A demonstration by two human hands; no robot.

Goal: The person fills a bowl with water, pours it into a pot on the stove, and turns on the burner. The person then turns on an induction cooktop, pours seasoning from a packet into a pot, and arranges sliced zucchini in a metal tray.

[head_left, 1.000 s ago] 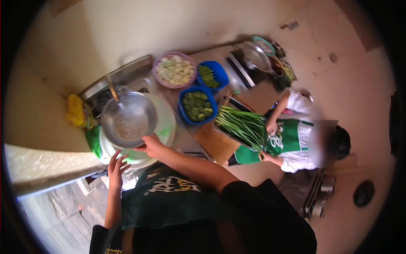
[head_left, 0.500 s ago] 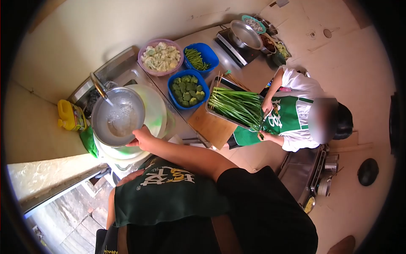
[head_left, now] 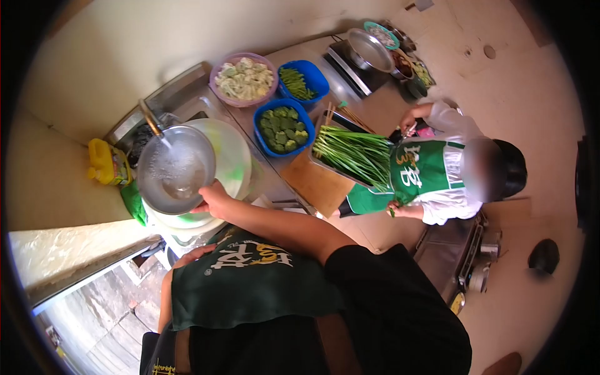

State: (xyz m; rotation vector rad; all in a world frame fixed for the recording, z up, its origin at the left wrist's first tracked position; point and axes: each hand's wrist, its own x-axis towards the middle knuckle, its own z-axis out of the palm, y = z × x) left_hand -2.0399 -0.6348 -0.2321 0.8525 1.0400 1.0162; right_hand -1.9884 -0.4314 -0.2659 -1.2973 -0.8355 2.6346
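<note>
A metal bowl [head_left: 157, 192] stands under a running tap [head_left: 150, 119], tilted a little, with water and bubbles inside. Closed on its near rim is my right hand [head_left: 215, 201], thumb and fingers pinching the edge. Beneath the bowl is a large pale round tub [head_left: 240, 156]. My left hand [head_left: 195, 255] is low beside my dark green apron [head_left: 250, 294], and its fingers are mostly hidden, so I cannot see whether it holds anything.
A yellow jug [head_left: 107, 162] stands left of the bowl. Cauliflower [head_left: 245, 78], green beans [head_left: 297, 84] and broccoli [head_left: 281, 130] fill basins on the counter. A co-worker [head_left: 431, 165] stands by a tray of long green stalks [head_left: 353, 153]; a wooden board [head_left: 319, 184] is nearby.
The co-worker's hands have drawn apart, the upper one lifting away from the green stalks. My right hand keeps its place on the bowl rim; the whole view shifts slightly.
</note>
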